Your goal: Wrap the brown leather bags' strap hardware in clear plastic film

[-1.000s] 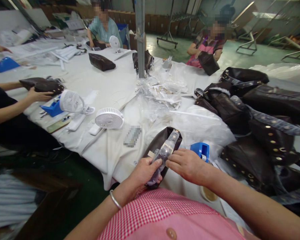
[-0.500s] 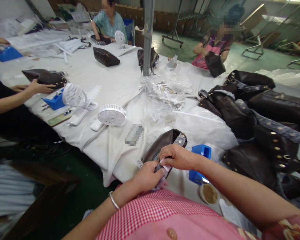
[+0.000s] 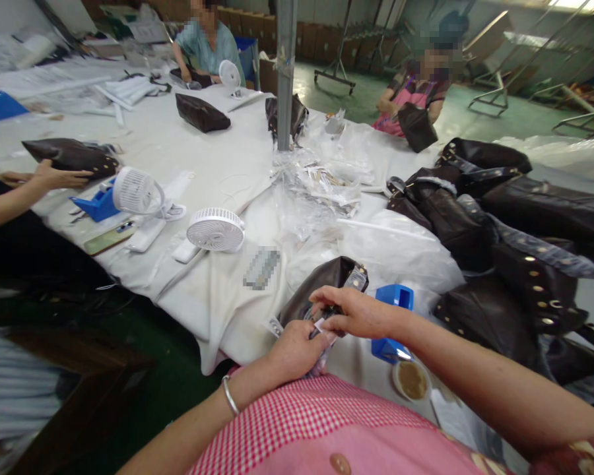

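A dark brown leather handbag (image 3: pixel 304 290) with brass-coloured eyelets lies at the table's front edge, close to my body. My left hand (image 3: pixel 297 346) is closed on its near part, where clear plastic wrap shows; the exact grip is partly hidden under the fingers. A small white slip (image 3: pixel 319 324) sticks up beside my left thumb. Over the bag, my right hand (image 3: pixel 354 313) has its thumb and fingers apart, right by the slip and near the left thumb. A plastic-covered strap (image 3: pixel 356 278) crosses the bag's far right end.
Right of the bag stand a blue tape dispenser (image 3: pixel 393 323) and a tub of brown paste (image 3: pixel 412 380). Several dark handbags (image 3: pixel 485 316) are heaped at the right. White fans (image 3: pixel 216 229), plastic bags (image 3: pixel 396 244) and a metal post (image 3: pixel 285 79) stand farther off. Co-workers handle similar bags.
My right hand's fingers have spread apart from their pinch at the white slip. My left hand stays on the bag. The view has shifted slightly to the right.
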{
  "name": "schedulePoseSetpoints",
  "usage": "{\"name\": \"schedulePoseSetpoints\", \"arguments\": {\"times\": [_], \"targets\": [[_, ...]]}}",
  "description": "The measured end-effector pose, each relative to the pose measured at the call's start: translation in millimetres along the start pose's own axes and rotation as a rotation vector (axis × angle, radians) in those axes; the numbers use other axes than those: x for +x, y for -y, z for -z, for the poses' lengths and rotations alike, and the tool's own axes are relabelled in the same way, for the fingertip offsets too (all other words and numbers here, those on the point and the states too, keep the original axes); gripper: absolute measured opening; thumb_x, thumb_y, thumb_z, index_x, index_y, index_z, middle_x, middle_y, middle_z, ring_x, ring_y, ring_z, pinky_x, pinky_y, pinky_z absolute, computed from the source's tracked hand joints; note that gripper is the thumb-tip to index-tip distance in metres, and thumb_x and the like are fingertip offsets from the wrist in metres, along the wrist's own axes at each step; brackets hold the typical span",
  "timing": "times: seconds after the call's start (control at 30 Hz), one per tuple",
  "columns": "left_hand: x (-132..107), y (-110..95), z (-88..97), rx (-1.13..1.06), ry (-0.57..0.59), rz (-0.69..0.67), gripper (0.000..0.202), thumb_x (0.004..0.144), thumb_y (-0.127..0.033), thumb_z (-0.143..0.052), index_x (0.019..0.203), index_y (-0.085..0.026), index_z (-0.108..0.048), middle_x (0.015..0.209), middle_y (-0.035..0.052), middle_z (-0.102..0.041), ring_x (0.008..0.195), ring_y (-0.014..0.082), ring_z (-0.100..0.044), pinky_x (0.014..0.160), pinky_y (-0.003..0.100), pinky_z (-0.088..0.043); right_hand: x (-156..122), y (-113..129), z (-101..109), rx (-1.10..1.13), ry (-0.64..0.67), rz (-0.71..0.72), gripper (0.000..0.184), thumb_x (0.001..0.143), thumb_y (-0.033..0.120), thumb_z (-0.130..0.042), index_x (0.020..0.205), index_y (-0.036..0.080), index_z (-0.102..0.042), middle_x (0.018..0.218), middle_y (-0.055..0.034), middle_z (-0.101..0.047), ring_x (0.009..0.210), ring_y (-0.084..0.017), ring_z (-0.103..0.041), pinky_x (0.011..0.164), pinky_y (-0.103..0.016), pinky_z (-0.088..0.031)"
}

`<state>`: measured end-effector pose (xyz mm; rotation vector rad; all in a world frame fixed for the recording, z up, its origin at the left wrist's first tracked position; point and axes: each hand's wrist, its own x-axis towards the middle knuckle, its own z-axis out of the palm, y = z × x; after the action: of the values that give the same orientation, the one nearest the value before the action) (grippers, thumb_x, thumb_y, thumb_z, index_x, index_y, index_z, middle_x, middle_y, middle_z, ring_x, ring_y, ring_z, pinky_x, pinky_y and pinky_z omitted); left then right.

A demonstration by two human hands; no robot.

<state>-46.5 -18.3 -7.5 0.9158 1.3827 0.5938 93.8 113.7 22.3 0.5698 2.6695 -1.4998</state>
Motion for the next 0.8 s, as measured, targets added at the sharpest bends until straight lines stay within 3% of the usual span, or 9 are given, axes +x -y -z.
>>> {"name": "schedulePoseSetpoints", "arguments": {"times": [0.13,0.27,0.4,0.57,0.8], "targets": [[-0.3,-2.0,-0.5,0.019,-0.007,0.020,0.038,0.086,-0.049,-0.050,0.069,-0.017,-0.061,0.050,0.0001,-0.062,0.044,0.0142,-0.058,0.043,0.023,-0.042,7.7,3.6,10.7,-0.119,0.131,0.085,0.016,0.086,0.016,-0.058,0.097,0.014,-0.071,0.103,-0.0084,-0.069,0.094,-0.018,-0.063,0.086,-0.030,-0.046],[1.7,-0.3,-1.7,0.047,-0.020,0.024,0.039,0.086,-0.049,-0.050,0.066,-0.017,-0.061,0.050,0.0009,-0.063,0.045,0.0148,-0.060,0.044,0.023,-0.042,17.0,9.2,13.1,-0.203,0.198,0.091,0.016,0.085,0.013,-0.057,0.081,0.015,-0.073,0.089,-0.0062,-0.070,0.087,-0.017,-0.063,0.080,-0.027,-0.046],[4.8,2.0,-0.6,0.109,-0.028,0.016,0.040,0.085,-0.050,-0.051,0.066,-0.016,-0.063,0.052,0.0024,-0.065,0.049,0.0162,-0.061,0.048,0.024,-0.042,21.0,15.3,10.7,-0.314,0.239,0.028,0.016,0.082,0.012,-0.059,0.077,0.016,-0.074,0.080,-0.0064,-0.068,0.086,-0.020,-0.063,0.079,-0.027,-0.046],[7.9,3.0,0.6,0.147,-0.050,0.004,0.040,0.083,-0.050,-0.055,0.065,-0.016,-0.065,0.052,0.0028,-0.065,0.052,0.0172,-0.061,0.049,0.025,-0.039,20.5,16.0,10.6,-0.366,0.212,-0.032,0.018,0.081,0.010,-0.058,0.087,0.014,-0.074,0.090,-0.0090,-0.069,0.088,-0.020,-0.062,0.080,-0.028,-0.045],[6.6,1.5,-0.6,0.164,-0.069,-0.005,0.040,0.083,-0.050,-0.055,0.064,-0.016,-0.064,0.052,0.0038,-0.065,0.051,0.0178,-0.061,0.049,0.026,-0.038,18.5,15.2,-5.7,-0.402,0.112,-0.021,0.022,0.084,0.013,-0.057,0.065,0.014,-0.068,0.072,-0.0046,-0.061,0.068,-0.014,-0.055,0.066,-0.025,-0.040]]}}
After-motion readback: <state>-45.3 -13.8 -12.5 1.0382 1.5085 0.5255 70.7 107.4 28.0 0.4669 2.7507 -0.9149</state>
